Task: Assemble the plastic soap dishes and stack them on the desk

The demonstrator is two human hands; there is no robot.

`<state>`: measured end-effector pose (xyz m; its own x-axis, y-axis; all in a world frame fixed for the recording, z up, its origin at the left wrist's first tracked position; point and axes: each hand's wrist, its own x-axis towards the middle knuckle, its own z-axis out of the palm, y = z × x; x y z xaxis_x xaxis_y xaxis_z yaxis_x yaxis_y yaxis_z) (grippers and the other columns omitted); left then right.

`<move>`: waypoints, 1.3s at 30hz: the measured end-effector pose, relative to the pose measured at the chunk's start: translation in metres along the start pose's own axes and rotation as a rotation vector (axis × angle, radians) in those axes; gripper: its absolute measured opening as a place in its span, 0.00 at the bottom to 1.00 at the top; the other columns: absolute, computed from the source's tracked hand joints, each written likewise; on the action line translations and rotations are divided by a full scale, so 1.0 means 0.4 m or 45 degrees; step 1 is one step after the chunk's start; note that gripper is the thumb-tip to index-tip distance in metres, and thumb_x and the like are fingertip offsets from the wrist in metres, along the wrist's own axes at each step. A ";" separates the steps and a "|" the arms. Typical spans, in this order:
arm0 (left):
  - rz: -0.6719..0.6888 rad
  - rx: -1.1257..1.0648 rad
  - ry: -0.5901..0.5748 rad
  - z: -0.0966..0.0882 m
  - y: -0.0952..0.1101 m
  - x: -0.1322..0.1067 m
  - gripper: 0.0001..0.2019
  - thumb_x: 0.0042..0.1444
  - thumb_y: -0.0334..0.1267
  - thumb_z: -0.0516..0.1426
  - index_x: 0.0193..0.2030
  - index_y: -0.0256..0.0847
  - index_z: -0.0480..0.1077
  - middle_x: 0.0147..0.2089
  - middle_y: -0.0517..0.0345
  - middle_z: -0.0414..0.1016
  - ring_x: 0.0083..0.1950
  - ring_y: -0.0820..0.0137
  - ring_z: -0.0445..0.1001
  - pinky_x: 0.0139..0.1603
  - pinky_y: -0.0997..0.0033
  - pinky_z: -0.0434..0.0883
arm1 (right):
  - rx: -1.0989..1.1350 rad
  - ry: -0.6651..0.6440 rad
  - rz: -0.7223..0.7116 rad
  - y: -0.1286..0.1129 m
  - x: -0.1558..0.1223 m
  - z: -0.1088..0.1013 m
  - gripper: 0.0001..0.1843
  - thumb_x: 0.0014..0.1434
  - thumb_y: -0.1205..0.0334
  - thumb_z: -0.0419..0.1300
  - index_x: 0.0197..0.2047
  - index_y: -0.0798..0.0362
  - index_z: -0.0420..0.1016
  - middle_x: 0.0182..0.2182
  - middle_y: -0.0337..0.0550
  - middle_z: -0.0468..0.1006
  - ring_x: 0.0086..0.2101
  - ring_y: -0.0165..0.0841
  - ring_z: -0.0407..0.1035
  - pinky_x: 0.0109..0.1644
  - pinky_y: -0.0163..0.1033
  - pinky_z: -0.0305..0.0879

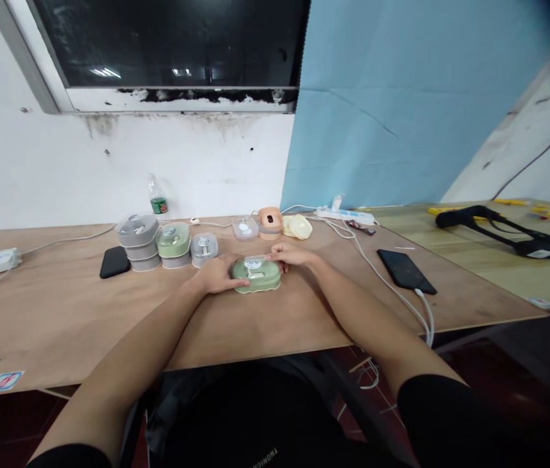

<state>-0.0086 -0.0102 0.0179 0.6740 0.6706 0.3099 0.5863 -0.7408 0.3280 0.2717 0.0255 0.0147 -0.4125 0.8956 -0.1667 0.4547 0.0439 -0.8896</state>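
Head view: left hand (217, 273) clasps green box (261, 275), right hand (292, 254) apparently pinching its far side.

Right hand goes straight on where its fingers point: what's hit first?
The green box; the right hand's fingers appear to be at its lid edge, though exact contact is hard to judge.

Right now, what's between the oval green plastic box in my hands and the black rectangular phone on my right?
The head view shows your right forearm and a thin white cable between the box and phone.
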 end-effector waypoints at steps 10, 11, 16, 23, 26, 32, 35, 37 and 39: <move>-0.033 -0.003 0.044 0.004 0.002 0.000 0.34 0.53 0.63 0.55 0.58 0.40 0.66 0.55 0.49 0.72 0.50 0.58 0.73 0.49 0.62 0.69 | 0.010 0.145 -0.062 -0.002 -0.001 0.011 0.27 0.46 0.41 0.67 0.23 0.51 0.58 0.14 0.35 0.70 0.16 0.27 0.65 0.17 0.30 0.58; -0.040 -0.003 0.040 0.003 0.002 0.000 0.34 0.53 0.64 0.55 0.58 0.41 0.66 0.55 0.49 0.73 0.49 0.58 0.74 0.49 0.62 0.69 | -0.015 0.229 -0.094 0.000 0.002 0.009 0.26 0.47 0.41 0.66 0.23 0.51 0.58 0.14 0.35 0.70 0.16 0.28 0.65 0.18 0.31 0.59; -0.107 0.015 0.091 0.006 -0.001 0.000 0.35 0.53 0.64 0.55 0.60 0.41 0.64 0.55 0.48 0.72 0.50 0.58 0.73 0.49 0.62 0.69 | -0.167 0.853 -0.270 0.028 0.021 -0.019 0.21 0.55 0.45 0.59 0.22 0.51 0.60 0.14 0.35 0.67 0.18 0.29 0.64 0.25 0.34 0.59; -0.210 0.054 0.120 0.007 -0.006 0.000 0.35 0.54 0.64 0.53 0.61 0.41 0.63 0.57 0.47 0.71 0.51 0.57 0.73 0.52 0.60 0.68 | -0.529 1.297 -0.242 0.084 0.046 -0.057 0.12 0.56 0.52 0.57 0.30 0.51 0.70 0.28 0.41 0.77 0.29 0.33 0.67 0.32 0.36 0.57; -0.100 0.051 0.116 0.004 0.001 0.000 0.33 0.54 0.63 0.54 0.60 0.41 0.65 0.57 0.48 0.71 0.54 0.57 0.71 0.54 0.60 0.67 | -0.546 1.363 -0.198 0.095 0.056 -0.067 0.10 0.56 0.54 0.56 0.33 0.51 0.71 0.29 0.42 0.77 0.29 0.34 0.67 0.33 0.36 0.58; 0.000 0.009 0.050 0.005 0.000 0.003 0.33 0.53 0.61 0.57 0.59 0.42 0.65 0.56 0.48 0.72 0.53 0.57 0.72 0.54 0.60 0.67 | -0.639 1.223 -0.261 0.092 0.064 -0.044 0.10 0.58 0.56 0.55 0.39 0.51 0.73 0.31 0.42 0.78 0.32 0.35 0.69 0.36 0.37 0.60; 0.067 -0.003 0.048 0.003 -0.002 0.001 0.34 0.52 0.62 0.57 0.59 0.42 0.65 0.57 0.48 0.71 0.54 0.58 0.71 0.56 0.59 0.67 | -0.709 1.020 -0.369 0.072 0.084 -0.007 0.14 0.58 0.59 0.55 0.46 0.52 0.72 0.34 0.43 0.79 0.36 0.36 0.70 0.41 0.38 0.62; 0.112 -0.019 0.056 0.002 0.000 0.000 0.35 0.51 0.61 0.58 0.60 0.42 0.64 0.57 0.48 0.70 0.56 0.58 0.71 0.57 0.59 0.66 | -0.747 0.892 -0.398 0.056 0.102 0.016 0.18 0.57 0.60 0.56 0.51 0.54 0.70 0.36 0.45 0.79 0.36 0.37 0.70 0.42 0.38 0.62; 0.129 -0.044 0.062 0.002 0.005 -0.002 0.36 0.50 0.61 0.60 0.60 0.42 0.63 0.58 0.48 0.69 0.57 0.57 0.69 0.59 0.59 0.66 | -0.773 0.815 -0.402 0.042 0.115 0.033 0.21 0.56 0.61 0.56 0.53 0.56 0.69 0.36 0.46 0.79 0.36 0.37 0.70 0.43 0.39 0.62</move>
<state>-0.0075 -0.0120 0.0175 0.7059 0.5940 0.3858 0.4999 -0.8037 0.3228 0.2500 0.0617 -0.0137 -0.1561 0.8683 0.4707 0.8043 0.3884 -0.4496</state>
